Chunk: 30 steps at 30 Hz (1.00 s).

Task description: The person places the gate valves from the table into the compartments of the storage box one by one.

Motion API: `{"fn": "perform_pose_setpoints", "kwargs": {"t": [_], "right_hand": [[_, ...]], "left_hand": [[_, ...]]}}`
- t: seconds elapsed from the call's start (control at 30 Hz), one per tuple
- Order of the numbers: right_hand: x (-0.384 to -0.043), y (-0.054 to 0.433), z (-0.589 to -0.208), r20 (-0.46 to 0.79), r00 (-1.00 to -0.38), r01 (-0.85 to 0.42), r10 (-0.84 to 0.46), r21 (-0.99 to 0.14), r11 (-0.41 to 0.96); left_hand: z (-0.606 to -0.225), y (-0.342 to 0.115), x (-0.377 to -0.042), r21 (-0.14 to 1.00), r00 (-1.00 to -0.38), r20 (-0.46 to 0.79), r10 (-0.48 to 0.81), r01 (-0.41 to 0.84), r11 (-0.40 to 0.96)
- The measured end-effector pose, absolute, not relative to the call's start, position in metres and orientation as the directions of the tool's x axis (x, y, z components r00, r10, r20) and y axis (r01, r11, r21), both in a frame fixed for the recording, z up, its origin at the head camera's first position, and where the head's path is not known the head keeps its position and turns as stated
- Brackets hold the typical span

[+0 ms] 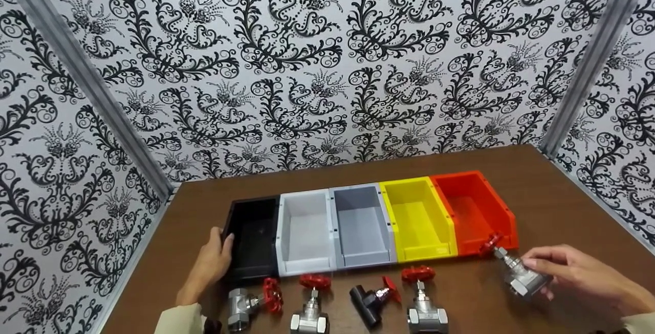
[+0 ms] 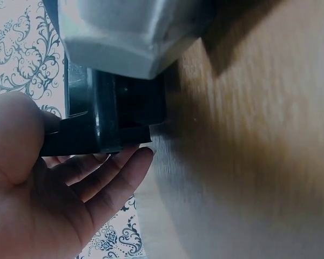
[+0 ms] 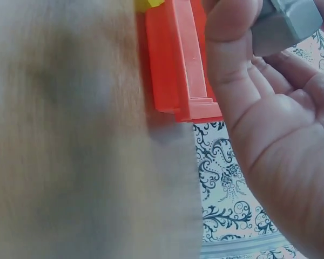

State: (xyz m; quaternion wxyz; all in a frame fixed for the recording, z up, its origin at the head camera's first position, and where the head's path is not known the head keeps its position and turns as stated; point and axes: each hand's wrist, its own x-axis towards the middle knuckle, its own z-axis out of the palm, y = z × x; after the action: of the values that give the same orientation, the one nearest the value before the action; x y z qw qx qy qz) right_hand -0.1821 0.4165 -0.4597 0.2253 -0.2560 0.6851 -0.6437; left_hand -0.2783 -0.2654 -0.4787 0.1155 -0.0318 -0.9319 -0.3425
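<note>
1. Right hand (image 1: 573, 271), fingers curled, holds a valve (image 1: 525, 282) near the red bin (image 1: 471, 211).
2. Left hand (image 1: 215, 254), lightly curled, grips the black bin (image 1: 254, 234).
3. Seemingly sorting; next probably calls for lifting, then release.

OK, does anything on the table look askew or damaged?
No damage is visible. The dark valve lies slantwise, and the leftmost silver valve points sideways, while the other two valves on the table point toward the bins.
</note>
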Motion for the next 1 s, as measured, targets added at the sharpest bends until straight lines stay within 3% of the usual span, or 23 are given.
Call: {"fn": "perform_pose_setpoints", "kwargs": {"t": [0.27, 0.43, 0.83, 1.0], "right_hand": [[-0.190, 0.420, -0.456, 0.037, -0.788, -0.091, -0.614, -0.994, 0.058], [-0.191, 0.417, -0.450, 0.017, -0.848, -0.070, -0.529, -0.994, 0.082], [-0.196, 0.412, -0.454, 0.007, -0.933, 0.015, -0.360, -0.998, -0.058], [-0.199, 0.407, -0.455, -0.014, -0.966, 0.012, -0.259, -1.000, 0.009]], "left_hand": [[-0.481, -0.266, -0.276, 0.630, -0.969, 0.246, -0.026, 0.140, 0.764], [-0.481, -0.267, -0.277, 0.632, -0.970, 0.242, -0.024, 0.139, 0.762], [-0.481, -0.266, -0.279, 0.616, -0.965, 0.263, -0.013, 0.158, 0.772], [-0.481, -0.265, -0.279, 0.627, -0.971, 0.238, -0.023, 0.136, 0.767]]}}
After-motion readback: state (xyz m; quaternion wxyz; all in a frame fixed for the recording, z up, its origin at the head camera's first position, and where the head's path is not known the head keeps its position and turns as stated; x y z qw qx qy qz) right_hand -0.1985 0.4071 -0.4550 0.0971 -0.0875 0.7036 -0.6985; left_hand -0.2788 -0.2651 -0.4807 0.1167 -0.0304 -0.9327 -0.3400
